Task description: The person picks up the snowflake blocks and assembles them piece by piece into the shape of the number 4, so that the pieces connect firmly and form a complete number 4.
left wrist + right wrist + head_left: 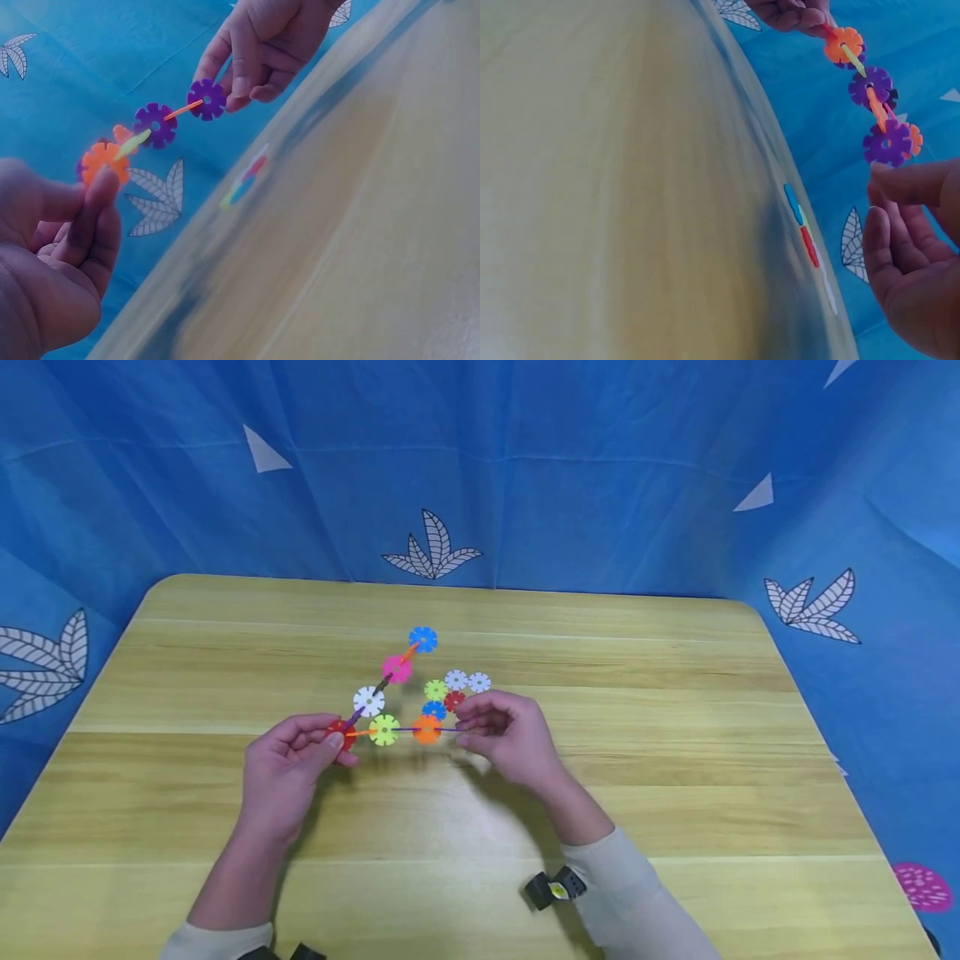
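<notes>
A chain of slotted plastic discs, bent into a V, hangs above the table between both hands. My left hand (281, 772) pinches its corner at a red disc (341, 737), beside an orange disc (105, 163). One branch slants away through a white disc (369, 702) and a pink disc (397, 669) to a blue disc (423, 639). The other runs rightward through a lime-green disc (385, 730) and an orange disc (427, 729). At its right end, my right hand (513, 739) holds a purple disc (887, 144) between thumb and fingers; the head view shows this disc edge-on.
Loose discs lie on the wooden table (675, 760) just beyond the chain: a lime-green disc (436, 691), a smaller blue disc (433, 710), a dark red disc (454, 701) and two pale discs (456, 679). Blue patterned cloth (570, 477) hangs behind the table.
</notes>
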`<action>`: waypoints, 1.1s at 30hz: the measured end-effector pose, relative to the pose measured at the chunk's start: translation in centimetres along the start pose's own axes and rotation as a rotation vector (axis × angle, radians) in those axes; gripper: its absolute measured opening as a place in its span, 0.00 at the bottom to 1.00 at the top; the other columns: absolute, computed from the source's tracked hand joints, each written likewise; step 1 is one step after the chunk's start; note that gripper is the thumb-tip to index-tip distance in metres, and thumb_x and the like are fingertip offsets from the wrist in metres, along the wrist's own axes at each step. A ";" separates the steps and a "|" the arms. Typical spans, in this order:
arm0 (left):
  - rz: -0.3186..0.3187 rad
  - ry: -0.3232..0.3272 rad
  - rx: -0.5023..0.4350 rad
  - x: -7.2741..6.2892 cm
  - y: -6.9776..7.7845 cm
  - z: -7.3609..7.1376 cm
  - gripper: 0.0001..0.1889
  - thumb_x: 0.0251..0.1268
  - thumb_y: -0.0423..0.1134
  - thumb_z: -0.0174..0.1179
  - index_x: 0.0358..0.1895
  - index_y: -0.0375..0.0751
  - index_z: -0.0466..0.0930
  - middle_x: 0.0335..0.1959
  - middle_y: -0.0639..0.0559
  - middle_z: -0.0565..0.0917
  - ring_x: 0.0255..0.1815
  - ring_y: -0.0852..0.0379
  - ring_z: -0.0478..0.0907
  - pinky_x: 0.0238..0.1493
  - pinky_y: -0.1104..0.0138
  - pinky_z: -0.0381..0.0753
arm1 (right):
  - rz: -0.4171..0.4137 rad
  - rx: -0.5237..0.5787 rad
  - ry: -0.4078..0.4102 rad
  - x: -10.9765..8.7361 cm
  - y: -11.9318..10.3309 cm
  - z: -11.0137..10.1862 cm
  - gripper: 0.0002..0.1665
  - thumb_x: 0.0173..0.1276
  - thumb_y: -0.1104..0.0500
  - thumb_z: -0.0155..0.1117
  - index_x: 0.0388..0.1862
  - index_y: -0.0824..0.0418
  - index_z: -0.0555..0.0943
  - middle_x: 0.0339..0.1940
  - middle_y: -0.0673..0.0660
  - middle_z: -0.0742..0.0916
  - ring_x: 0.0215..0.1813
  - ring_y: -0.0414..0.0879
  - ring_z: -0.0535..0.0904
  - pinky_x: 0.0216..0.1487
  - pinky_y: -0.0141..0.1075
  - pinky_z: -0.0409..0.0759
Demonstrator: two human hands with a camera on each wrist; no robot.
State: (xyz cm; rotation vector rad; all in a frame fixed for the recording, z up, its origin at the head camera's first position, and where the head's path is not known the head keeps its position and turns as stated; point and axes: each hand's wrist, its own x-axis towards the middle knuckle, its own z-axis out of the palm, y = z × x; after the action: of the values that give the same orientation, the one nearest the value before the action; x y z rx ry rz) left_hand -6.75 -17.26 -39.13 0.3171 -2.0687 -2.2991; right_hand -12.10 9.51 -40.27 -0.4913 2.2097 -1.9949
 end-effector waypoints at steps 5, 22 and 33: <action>0.013 0.006 -0.020 0.0 0.2 -0.1 0.10 0.67 0.21 0.59 0.49 0.23 0.78 0.34 0.42 0.84 0.27 0.50 0.86 0.43 0.61 0.85 | 0.080 -0.058 0.018 0.8 0.0 0.0 0.18 0.54 0.83 0.69 0.44 0.74 0.83 0.42 0.69 0.87 0.41 0.57 0.86 0.44 0.41 0.85; 0.011 0.007 -0.023 0.0 0.2 -0.3 0.09 0.67 0.22 0.60 0.49 0.24 0.79 0.34 0.41 0.84 0.27 0.49 0.86 0.42 0.60 0.85 | 0.159 -0.626 0.058 3.2 2.1 0.6 0.15 0.62 0.58 0.76 0.45 0.61 0.86 0.37 0.54 0.83 0.37 0.48 0.77 0.40 0.40 0.78; 0.017 0.001 -0.047 0.1 0.1 -0.3 0.10 0.67 0.21 0.60 0.49 0.23 0.78 0.35 0.41 0.84 0.27 0.50 0.85 0.42 0.60 0.86 | 0.278 -0.756 0.081 3.9 2.3 1.2 0.14 0.63 0.50 0.75 0.42 0.55 0.84 0.39 0.50 0.82 0.41 0.45 0.77 0.42 0.40 0.77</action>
State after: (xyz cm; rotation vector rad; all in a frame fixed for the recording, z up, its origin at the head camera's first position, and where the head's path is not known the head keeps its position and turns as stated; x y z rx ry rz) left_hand -6.80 -17.62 -39.08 0.2981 -2.0050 -2.3330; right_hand -15.73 7.29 -42.16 -0.1436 2.8464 -1.0182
